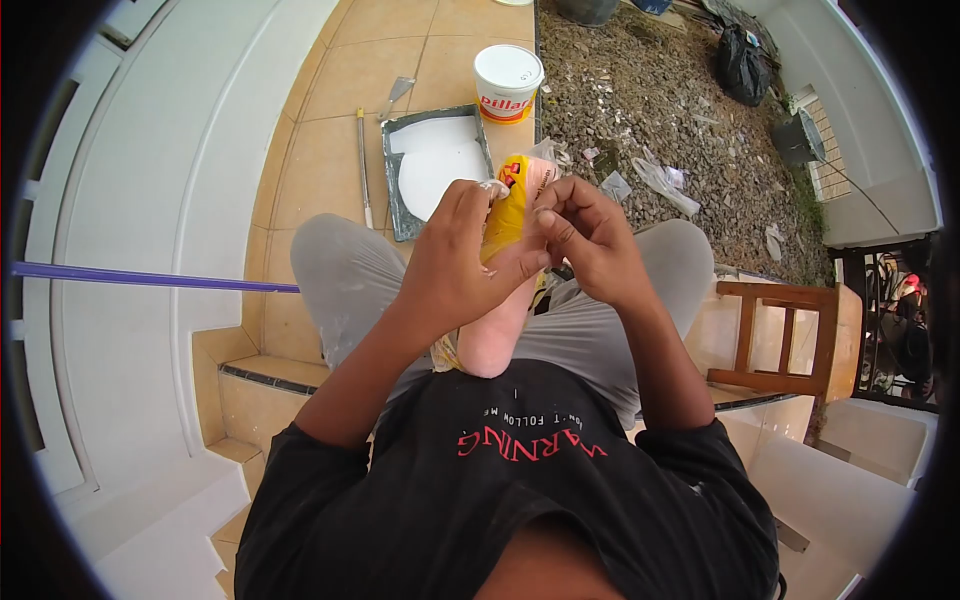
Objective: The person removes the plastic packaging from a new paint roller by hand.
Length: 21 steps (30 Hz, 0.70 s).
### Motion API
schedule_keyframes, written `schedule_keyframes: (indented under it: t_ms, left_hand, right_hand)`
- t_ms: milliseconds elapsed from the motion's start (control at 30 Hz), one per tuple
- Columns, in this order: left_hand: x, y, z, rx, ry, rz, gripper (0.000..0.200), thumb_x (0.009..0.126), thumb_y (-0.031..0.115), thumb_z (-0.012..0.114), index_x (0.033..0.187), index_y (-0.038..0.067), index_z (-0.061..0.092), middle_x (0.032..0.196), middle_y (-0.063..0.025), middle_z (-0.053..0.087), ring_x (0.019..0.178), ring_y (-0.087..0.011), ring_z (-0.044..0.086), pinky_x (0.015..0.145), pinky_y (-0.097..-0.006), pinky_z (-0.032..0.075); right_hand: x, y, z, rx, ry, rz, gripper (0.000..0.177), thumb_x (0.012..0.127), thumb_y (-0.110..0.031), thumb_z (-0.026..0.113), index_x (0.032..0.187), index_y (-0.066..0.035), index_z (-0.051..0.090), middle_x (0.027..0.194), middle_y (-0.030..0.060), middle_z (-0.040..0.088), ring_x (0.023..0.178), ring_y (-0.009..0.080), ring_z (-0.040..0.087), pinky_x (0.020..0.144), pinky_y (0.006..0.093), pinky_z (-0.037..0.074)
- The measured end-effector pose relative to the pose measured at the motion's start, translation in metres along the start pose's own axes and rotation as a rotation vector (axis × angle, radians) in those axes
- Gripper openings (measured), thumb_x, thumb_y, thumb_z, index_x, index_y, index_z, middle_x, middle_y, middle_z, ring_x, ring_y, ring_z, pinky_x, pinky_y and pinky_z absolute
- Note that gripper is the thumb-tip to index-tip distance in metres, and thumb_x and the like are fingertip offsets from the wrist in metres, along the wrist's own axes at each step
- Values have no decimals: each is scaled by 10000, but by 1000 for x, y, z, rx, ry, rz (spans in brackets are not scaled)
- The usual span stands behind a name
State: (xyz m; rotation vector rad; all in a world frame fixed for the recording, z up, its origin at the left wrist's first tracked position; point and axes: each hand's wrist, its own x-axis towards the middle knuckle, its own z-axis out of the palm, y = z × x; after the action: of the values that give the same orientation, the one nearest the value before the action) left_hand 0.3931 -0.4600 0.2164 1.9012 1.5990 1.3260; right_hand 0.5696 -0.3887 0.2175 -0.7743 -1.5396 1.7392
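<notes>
A pink, fuzzy paint roller sleeve [488, 345] lies lengthwise over my lap, its near end bare. Around its far part is a clear and yellow plastic wrapper [508, 215]. My left hand [450, 250] is closed around the sleeve and wrapper from the left, with whitish smears on the fingers. On the right, my right hand [592, 240] pinches the wrapper's edge between thumb and fingers. Beyond my hands, a dark paint tray [397, 213] holds white paint [440, 170]. The sleeve's underside is hidden.
A white lidded bucket [508, 85] stands beyond the tray, near a scraper [400, 90] and a long thin stick [363, 165] on tiles. Gravel [640, 110] with litter lies to the right. A wooden stool [785, 335] is at right; a purple pole [160, 278] extends from the left.
</notes>
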Motion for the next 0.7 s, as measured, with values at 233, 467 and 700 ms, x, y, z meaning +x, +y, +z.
schedule_keyframes:
  t_ms: [233,467,700]
  left_hand:
    - [5,-10,13,-12,-72,56,251,827,144,730,957,-40,620,839,-145,615,741,-254,643,646,-329,517]
    - [1,-10,30,-43,1,53,183,892,132,650,897,-42,594,815,-169,595,702,-314,619,633,-371,503]
    - [3,-2,46,40,-20,6,226,969,189,547,906,-24,504,759,-218,566,691,-430,577,585,-448,456]
  right_hand:
    - [-3,10,-15,-114,-53,-33,206,848,57,589,1049,18,570,921,-1,576,795,36,559,672,198,463]
    - [-4,1,-19,-104,-27,23,206,817,56,614,1017,16,588,886,-10,603,729,32,554,626,198,461]
    - [-5,-3,-20,-817,8,-384,163,771,11,656,918,3,588,741,88,600,610,144,587,550,268,472]
